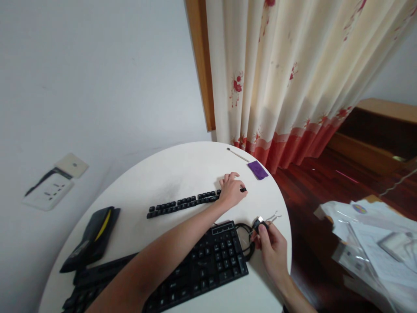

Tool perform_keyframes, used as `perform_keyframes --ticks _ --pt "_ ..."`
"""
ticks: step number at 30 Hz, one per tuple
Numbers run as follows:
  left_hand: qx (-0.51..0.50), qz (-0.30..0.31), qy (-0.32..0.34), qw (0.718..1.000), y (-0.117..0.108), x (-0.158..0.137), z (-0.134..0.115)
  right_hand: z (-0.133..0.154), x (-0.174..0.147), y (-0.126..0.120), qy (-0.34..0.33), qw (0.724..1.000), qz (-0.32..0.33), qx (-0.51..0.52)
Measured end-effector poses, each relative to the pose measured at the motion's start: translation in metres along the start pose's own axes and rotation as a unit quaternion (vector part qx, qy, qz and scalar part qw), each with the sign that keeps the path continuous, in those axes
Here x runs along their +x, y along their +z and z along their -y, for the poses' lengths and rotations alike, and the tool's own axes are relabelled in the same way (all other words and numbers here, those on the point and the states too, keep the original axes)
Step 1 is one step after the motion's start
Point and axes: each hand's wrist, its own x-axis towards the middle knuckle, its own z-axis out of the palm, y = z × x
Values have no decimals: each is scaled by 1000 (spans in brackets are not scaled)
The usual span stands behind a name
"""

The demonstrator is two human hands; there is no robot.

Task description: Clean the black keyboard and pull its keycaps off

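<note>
One row of loose keycaps already lies across the table, far of the keyboard, which mostly shows its keys in place. Left hand rests at the row's right end, fingertips pinching a keycap against the table. Right hand pinches a wire keycap puller near the right edge. Judging by this, much pulling remains.

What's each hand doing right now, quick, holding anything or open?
Left hand: fingers pinched on a black keycap at the end of the keycap row.
Right hand: fingers closed on a keycap puller.
</note>
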Motion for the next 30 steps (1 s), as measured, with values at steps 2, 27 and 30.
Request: perform_keyframes --ticks 2,27,30 --pt "-3 3 0 1000 -1 -1 0 -1 0 0 1 1000 -3 -1" --pt "-159 55 19 986 -63 -160 -3 32 48 15 -204 935 249 -150" --pt "-154 39 7 987 -56 -163 -4 35 46 14 -212 920 282 -171"
